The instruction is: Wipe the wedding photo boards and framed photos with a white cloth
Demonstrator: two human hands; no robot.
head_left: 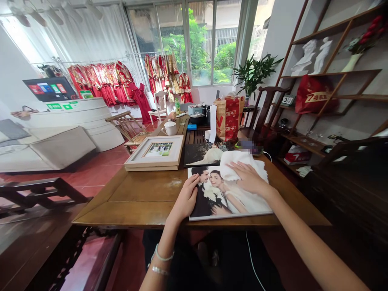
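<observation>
On the wooden table in front of me lies a wedding photo panel showing a couple, its white edge along the table's front. My left hand rests on the panel's left side, fingers stretched out. A crumpled white cloth covers the panel's upper right part. My right hand lies flat on this cloth, fingers extended across it. Just behind the panel is a second, dark photo panel with a white gown in it, partly covered by the cloth. Framed photos are stacked to the left.
Farther back on the table stand a lidded white mug, a small blue box, a black pan and a red-and-brown paper bag. A white cable hangs below the front edge. Wooden chairs stand around.
</observation>
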